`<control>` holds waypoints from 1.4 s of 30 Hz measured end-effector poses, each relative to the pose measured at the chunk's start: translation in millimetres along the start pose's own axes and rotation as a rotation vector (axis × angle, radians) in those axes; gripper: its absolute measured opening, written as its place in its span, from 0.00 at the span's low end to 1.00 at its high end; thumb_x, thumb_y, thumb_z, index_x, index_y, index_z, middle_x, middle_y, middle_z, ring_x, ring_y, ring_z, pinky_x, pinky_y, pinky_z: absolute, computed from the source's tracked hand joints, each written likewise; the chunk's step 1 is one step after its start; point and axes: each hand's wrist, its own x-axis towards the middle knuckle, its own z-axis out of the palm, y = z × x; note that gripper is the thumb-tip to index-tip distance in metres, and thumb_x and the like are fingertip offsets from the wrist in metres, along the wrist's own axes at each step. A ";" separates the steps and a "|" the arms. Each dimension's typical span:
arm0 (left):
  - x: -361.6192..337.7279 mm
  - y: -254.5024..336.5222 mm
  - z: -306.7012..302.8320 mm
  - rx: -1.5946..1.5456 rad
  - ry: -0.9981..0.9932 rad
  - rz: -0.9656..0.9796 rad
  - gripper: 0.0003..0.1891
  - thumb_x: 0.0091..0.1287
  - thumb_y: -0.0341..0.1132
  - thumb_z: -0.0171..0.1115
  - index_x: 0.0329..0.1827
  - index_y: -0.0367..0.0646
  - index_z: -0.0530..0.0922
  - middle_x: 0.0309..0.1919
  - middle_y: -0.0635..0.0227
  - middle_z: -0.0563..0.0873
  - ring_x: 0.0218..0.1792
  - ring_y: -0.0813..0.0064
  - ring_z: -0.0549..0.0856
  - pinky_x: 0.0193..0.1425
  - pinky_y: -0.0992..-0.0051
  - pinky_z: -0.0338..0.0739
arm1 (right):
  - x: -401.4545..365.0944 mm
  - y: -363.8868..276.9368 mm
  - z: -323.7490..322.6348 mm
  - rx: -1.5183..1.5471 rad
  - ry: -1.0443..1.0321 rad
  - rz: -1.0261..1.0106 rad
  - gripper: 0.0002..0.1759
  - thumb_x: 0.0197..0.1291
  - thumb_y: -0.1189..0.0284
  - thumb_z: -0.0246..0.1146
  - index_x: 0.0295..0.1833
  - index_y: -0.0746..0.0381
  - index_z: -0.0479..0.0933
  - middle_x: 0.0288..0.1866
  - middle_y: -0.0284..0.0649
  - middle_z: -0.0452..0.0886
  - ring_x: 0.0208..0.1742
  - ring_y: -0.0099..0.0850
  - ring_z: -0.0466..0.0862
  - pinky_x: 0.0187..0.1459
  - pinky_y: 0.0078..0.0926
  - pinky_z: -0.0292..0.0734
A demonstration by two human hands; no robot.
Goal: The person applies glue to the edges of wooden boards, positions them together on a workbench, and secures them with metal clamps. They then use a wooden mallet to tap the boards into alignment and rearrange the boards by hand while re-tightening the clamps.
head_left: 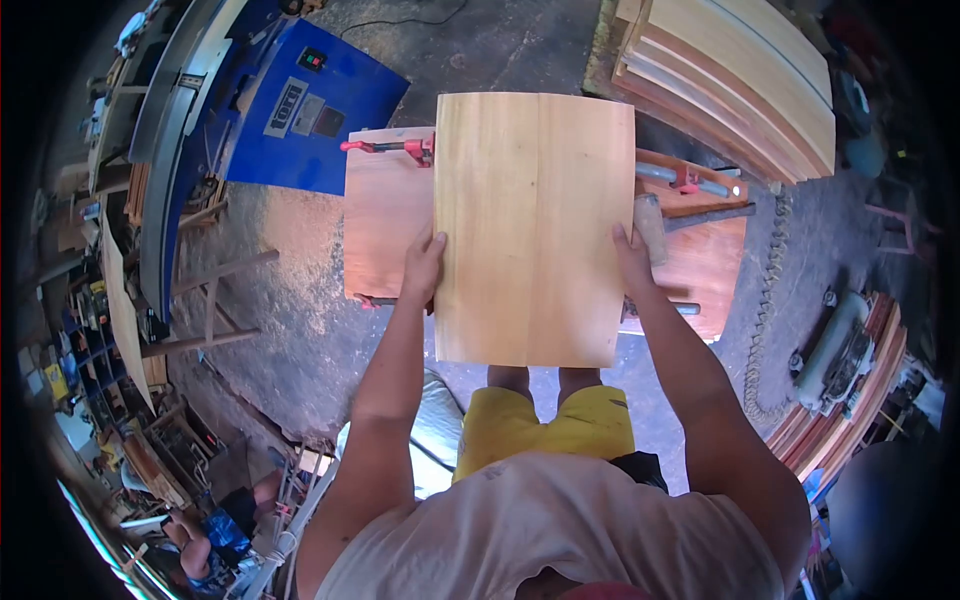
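A pale wooden board (pixel 535 230) fills the middle of the head view, its broad face turned up towards me. My left hand (pixel 425 265) is closed on the board's left edge, and my right hand (pixel 632 262) grips the right edge at about the same height. The fingers under the board are hidden. Beneath it, partly covered, lies a reddish wooden panel (pixel 388 215). A red clamp (pixel 415 150) sits at that panel's left side. A pipe clamp (pixel 700 182) and a wooden block (pixel 650 228) lie to the right, near my right hand.
A blue machine (pixel 310 110) stands at the upper left, with a wooden trestle (pixel 215 300) below it. Stacked boards (pixel 735 80) rise at the upper right. A coiled hose (pixel 770 300) runs along the floor on the right. Parts of another person (pixel 195 550) show at the lower left.
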 end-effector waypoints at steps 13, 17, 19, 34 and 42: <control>-50.2 -19.8 -62.4 0.339 -0.150 -0.132 0.12 0.75 0.34 0.53 0.49 0.36 0.83 0.24 0.74 0.79 0.23 0.82 0.75 0.29 0.78 0.72 | 11.3 13.7 -7.4 -0.169 -0.005 -0.056 0.32 0.70 0.52 0.57 0.67 0.65 0.67 0.59 0.45 0.79 0.59 0.36 0.78 0.60 0.32 0.71; -49.8 -16.9 -63.3 0.313 -0.200 -0.138 0.13 0.74 0.35 0.55 0.50 0.35 0.83 0.24 0.75 0.79 0.23 0.84 0.76 0.28 0.79 0.72 | 3.7 8.9 -0.2 -0.096 0.001 -0.049 0.32 0.72 0.55 0.55 0.70 0.67 0.63 0.63 0.45 0.76 0.63 0.34 0.75 0.63 0.31 0.68; -45.4 -16.5 -60.2 0.409 -0.247 -0.139 0.13 0.74 0.35 0.57 0.52 0.36 0.82 0.23 0.75 0.80 0.20 0.85 0.75 0.24 0.80 0.71 | 5.0 10.6 -1.5 -0.032 -0.006 -0.077 0.30 0.74 0.57 0.53 0.71 0.67 0.62 0.65 0.43 0.74 0.64 0.32 0.73 0.65 0.30 0.67; -25.4 -24.4 -64.5 0.101 -0.252 -0.052 0.26 0.69 0.30 0.61 0.70 0.40 0.70 0.49 0.61 0.87 0.46 0.77 0.85 0.49 0.77 0.79 | -0.9 3.3 -0.8 -0.347 0.114 -0.087 0.35 0.74 0.51 0.49 0.72 0.68 0.60 0.66 0.44 0.72 0.63 0.32 0.74 0.64 0.29 0.68; 14.2 -25.8 -32.1 0.148 -0.299 -0.014 0.35 0.62 0.32 0.68 0.72 0.36 0.64 0.57 0.54 0.82 0.56 0.66 0.82 0.59 0.71 0.76 | -5.0 -12.2 6.3 -0.064 0.150 0.163 0.34 0.72 0.52 0.53 0.72 0.66 0.62 0.65 0.43 0.73 0.64 0.32 0.74 0.64 0.30 0.70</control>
